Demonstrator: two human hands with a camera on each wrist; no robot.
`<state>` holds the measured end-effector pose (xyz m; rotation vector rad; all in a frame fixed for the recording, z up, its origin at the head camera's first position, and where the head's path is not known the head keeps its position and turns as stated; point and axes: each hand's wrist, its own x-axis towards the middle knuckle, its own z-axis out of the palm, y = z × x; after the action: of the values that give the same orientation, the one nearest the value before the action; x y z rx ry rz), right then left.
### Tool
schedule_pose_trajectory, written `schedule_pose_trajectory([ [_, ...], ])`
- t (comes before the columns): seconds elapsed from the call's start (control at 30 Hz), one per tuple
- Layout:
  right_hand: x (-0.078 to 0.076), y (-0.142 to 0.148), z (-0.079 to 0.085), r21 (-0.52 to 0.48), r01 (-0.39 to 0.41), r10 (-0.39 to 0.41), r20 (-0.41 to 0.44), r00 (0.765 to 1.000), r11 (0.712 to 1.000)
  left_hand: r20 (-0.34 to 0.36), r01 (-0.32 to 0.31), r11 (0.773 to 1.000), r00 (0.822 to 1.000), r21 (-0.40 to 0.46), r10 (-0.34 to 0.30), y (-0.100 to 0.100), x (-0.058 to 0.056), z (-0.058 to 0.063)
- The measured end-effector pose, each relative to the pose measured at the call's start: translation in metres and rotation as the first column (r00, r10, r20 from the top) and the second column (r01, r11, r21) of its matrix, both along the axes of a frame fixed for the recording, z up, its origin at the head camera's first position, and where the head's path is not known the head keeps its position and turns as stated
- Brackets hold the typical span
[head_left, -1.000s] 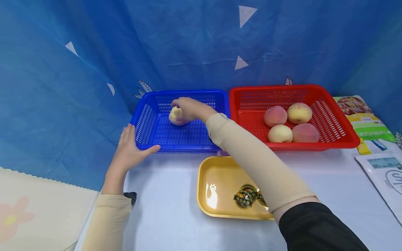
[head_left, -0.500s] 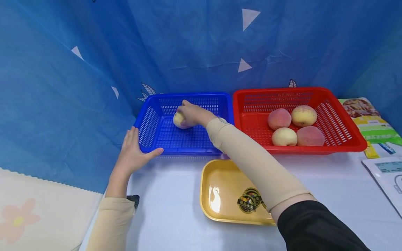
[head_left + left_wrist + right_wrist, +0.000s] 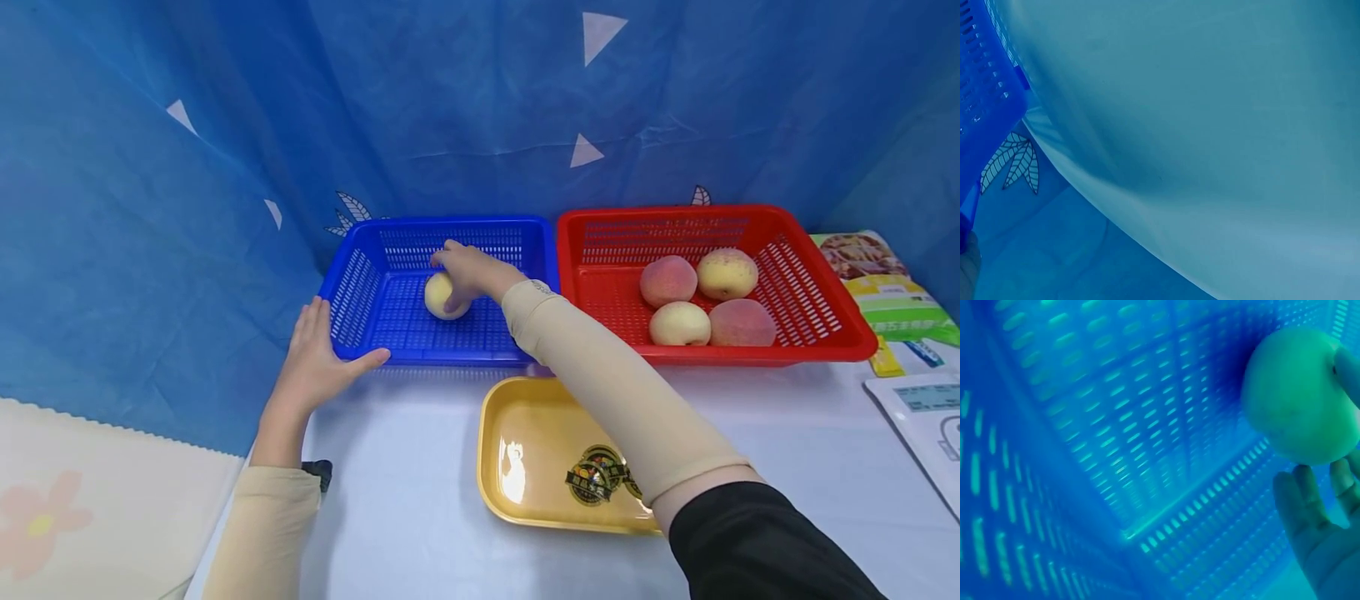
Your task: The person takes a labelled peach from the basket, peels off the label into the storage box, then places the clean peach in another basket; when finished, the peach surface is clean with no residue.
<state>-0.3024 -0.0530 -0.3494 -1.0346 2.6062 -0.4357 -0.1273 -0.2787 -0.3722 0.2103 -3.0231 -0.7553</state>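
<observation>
Inside the blue basket, my right hand holds a pale yellow peach between thumb and fingers. The right wrist view shows this peach with the thumb at its upper right and the fingertips beneath it. Whether the peach touches the basket floor is unclear. My left hand rests at the basket's front left corner, fingers straight along the left side and thumb out by the front rim. Only a bit of a left finger shows in the left wrist view, by the blue rim.
A red basket beside the blue one holds several peaches, including a pink one. In front lies a gold tray with round stickers, partly under my right forearm. A colourful packet and a white scale lie at right.
My right hand and the pale peach have shifted a little to the right and nearer within the blue basket. The left hand stays at the basket's corner.
</observation>
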Motion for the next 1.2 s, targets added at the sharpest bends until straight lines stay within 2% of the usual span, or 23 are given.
schedule_pose_trajectory([
  [0.13,-0.001,0.007,-0.003,0.026,0.001,-0.004,0.094,0.996,1.0,-0.003,0.005,1.0,1.0,-0.005,-0.005,0.0,-0.001,0.0],
  [0.23,-0.001,0.011,-0.006,0.011,0.012,-0.014,0.186,0.982,1.0,-0.005,0.009,1.0,1.0,-0.009,-0.009,0.0,-0.002,-0.001],
  [0.3,-0.002,0.012,-0.007,0.026,-0.006,0.001,0.196,0.981,1.0,-0.004,0.009,1.0,1.0,-0.01,-0.009,0.001,-0.002,-0.001],
  [0.5,-0.002,0.014,-0.009,0.095,-0.051,0.034,0.173,0.984,0.994,0.006,0.008,1.0,1.0,-0.011,-0.008,0.002,-0.002,-0.002],
  [0.67,-0.002,0.014,-0.004,0.058,-0.066,0.058,0.124,0.991,0.996,0.007,0.013,1.0,1.0,-0.014,-0.013,0.002,-0.001,-0.002],
  [0.93,0.002,0.022,0.028,-0.091,-0.071,0.076,0.056,0.996,0.993,0.026,0.01,1.0,1.0,-0.018,-0.009,0.003,0.0,0.002],
  [1.2,0.019,0.043,0.055,-0.186,-0.084,0.087,0.01,0.996,0.979,0.041,0.007,1.0,0.999,-0.017,-0.006,0.002,0.0,0.005],
])
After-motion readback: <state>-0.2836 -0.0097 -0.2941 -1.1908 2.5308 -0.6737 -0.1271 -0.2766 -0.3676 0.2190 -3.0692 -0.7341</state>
